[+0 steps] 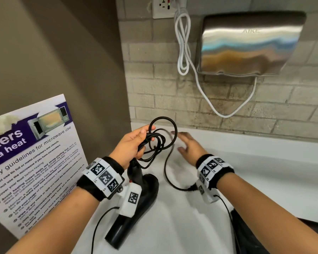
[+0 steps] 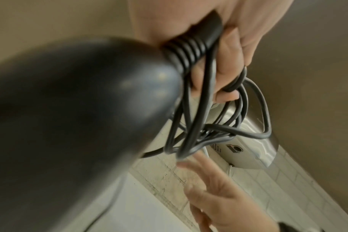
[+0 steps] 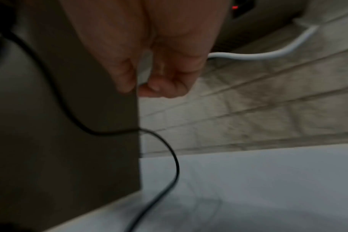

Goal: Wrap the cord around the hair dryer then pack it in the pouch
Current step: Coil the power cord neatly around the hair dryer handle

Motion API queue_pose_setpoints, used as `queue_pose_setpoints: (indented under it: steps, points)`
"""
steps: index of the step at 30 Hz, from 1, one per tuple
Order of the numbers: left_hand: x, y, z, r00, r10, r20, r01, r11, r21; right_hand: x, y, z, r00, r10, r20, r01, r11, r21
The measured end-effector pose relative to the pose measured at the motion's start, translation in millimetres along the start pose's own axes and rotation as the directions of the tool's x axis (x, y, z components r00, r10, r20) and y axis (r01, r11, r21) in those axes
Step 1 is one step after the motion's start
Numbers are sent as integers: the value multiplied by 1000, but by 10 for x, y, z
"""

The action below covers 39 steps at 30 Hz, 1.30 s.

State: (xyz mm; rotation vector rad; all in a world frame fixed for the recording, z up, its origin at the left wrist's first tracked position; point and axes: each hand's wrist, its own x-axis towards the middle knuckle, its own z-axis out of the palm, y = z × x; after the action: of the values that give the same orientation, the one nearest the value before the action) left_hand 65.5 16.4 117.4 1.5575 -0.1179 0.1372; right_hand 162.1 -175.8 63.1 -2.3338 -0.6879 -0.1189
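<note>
My left hand point(image 1: 134, 142) grips several loops of the black cord point(image 1: 160, 142) together with the ribbed cord end of the hair dryer point(image 2: 189, 47). The black hair dryer point(image 1: 138, 197) hangs below that hand, nozzle down over the white counter. In the left wrist view the cord loops point(image 2: 218, 125) dangle from my fingers point(image 2: 228, 70). A loose length of cord point(image 1: 166, 171) runs down toward my right wrist. My right hand point(image 1: 187, 145) hovers just right of the loops, blurred, fingers spread and holding nothing. A dark object point(image 1: 236, 228) at the bottom right lies mostly hidden under my right forearm.
A steel hand dryer point(image 1: 250, 44) hangs on the tiled wall with its white cable point(image 1: 182, 43) plugged into an outlet point(image 1: 163, 6). A microwave safety poster point(image 1: 35, 153) leans at the left. The white counter point(image 1: 255, 171) stretches to the right.
</note>
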Motion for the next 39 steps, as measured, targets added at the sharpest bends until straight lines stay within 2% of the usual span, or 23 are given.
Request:
queue_pose_setpoints:
  steps: [1,2,5,9,12,16,18,22,26,28,30,32,33,35,37,39]
  points:
    - [11,-5,19,1000,2,2,-2,1000,10,-5,-147,59,995,-79,69,75,996,50]
    - [21,-13,27,1000,6,4,-6,1000,24,-20,-282,103,985,-113,129,96,987,129]
    - [33,-14,27,1000,3,15,-4,999,52,-46,-495,202,952,-94,291,-21,930,367]
    - [13,9,13,1000,-3,-3,3,999,54,-25,-488,239,937,-113,330,-41,904,425]
    - [41,-15,8,1000,5,3,-5,999,38,2,-497,230,952,-90,294,-59,886,460]
    - [34,-22,-19,998,-10,61,11,1000,-26,39,-437,176,975,-11,222,-62,945,322]
    - [5,-30,-37,994,-20,110,24,999,-33,80,-310,121,981,53,188,-96,969,227]
    - [3,-72,-109,982,-4,190,21,996,-92,149,19,18,977,203,61,-210,967,147]
    - [6,-58,-60,953,46,301,-30,998,-59,167,202,32,954,290,80,-290,957,-16]
    - [3,-47,-17,952,58,300,-51,998,-34,145,159,95,948,299,107,-285,950,-125]
    - [8,-46,1,962,64,265,-70,997,12,95,39,153,970,204,134,-185,972,-145]
    - [12,-51,13,970,65,232,-84,994,69,22,-113,175,978,38,205,-9,990,-142]
    - [16,-55,16,975,62,213,-82,993,88,-19,-192,178,968,-39,246,73,988,-132]
    - [17,-47,17,984,49,173,-66,993,95,-98,-333,169,941,-182,285,190,982,-2]
    - [11,-36,4,985,38,168,-53,995,82,-122,-401,152,937,-198,288,169,978,124]
    - [-9,-25,-15,983,25,183,-39,997,72,-76,-377,118,945,-134,298,109,989,99]
